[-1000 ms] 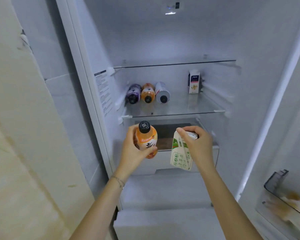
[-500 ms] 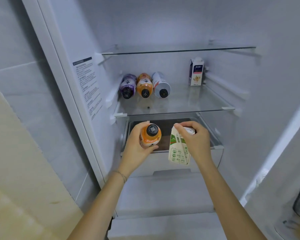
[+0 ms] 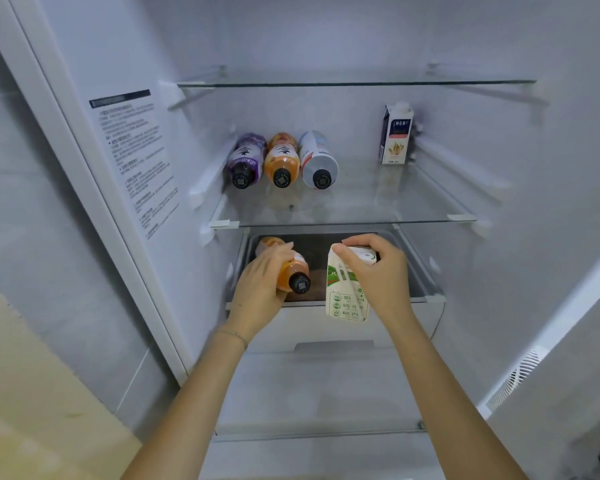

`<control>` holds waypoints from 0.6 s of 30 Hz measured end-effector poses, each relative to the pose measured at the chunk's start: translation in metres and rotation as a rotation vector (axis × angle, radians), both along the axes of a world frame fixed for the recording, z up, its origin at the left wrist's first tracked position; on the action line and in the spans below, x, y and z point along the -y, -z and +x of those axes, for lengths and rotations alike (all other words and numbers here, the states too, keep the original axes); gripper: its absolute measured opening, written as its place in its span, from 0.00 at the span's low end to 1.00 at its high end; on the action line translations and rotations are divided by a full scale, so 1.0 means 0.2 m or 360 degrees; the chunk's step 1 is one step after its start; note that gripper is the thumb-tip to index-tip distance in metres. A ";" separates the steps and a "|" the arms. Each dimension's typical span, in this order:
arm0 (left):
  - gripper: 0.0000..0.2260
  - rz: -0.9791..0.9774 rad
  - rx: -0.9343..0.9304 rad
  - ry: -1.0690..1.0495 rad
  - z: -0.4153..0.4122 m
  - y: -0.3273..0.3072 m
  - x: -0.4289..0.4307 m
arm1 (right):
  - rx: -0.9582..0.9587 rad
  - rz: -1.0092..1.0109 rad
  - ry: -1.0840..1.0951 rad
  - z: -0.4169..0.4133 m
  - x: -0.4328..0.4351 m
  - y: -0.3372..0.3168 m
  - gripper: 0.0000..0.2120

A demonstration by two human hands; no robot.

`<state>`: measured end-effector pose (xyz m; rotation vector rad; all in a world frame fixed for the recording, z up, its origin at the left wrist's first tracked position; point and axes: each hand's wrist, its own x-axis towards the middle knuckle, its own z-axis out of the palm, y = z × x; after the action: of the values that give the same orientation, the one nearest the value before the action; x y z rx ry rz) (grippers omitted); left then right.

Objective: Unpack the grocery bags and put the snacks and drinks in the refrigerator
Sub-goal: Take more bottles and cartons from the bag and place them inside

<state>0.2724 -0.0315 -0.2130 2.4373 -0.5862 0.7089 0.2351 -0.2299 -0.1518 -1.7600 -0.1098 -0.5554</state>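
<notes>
Refrigerator interior [image 3: 326, 36] fills the view, closer than a second ago, when more of the wall at left and a door bin at right showed. Its middle glass shelf [image 3: 395, 202] carries three bottles lying on their sides, caps toward the camera: a purple bottle [image 3: 245, 161], an orange bottle on the shelf [image 3: 282, 157] and a white bottle [image 3: 317, 159], touching in a row at the left. A blue-and-white carton [image 3: 396, 135] stands upright well apart from them at the right rear. Below the shelf an open drawer [image 3: 426, 299] shows a dark inside; what lies in it is too dim to tell.

The left hand [image 3: 262, 287] has its grip wrapped around the held orange bottle [image 3: 291, 271]. A second ago that bottle stood nearly upright in front of the drawer; now it is tipped almost flat, cap toward the camera, base over the drawer's left side. The right hand [image 3: 378, 271] pinches the top of a green-and-white carton [image 3: 345, 289], upright as before, hanging at the drawer's front edge.

The tilt matches the bottles already shelved, so the bottle is probably about to be laid down on its side, though whether in the drawer or on the shelf above is not settled. Both drinks are at the refrigerator but neither has been released.
</notes>
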 end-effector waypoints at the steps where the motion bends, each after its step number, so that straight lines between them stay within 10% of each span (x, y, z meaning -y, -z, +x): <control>1: 0.29 0.0131 0.0001 -0.0015 0.01 0.02 0.00 | 0.0001 -0.0003 -0.0004 0.01 0.00 0.00 0.06; 18: 0.26 0.0737 -0.0368 0.0130 0.04 -0.01 -0.02 | -0.0106 -0.0014 0.0025 0.08 -0.01 0.07 0.06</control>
<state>0.2795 -0.0273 -0.2101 2.8432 -0.8220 0.2680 0.2509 -0.2288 -0.1659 -1.7874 -0.0523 -0.5078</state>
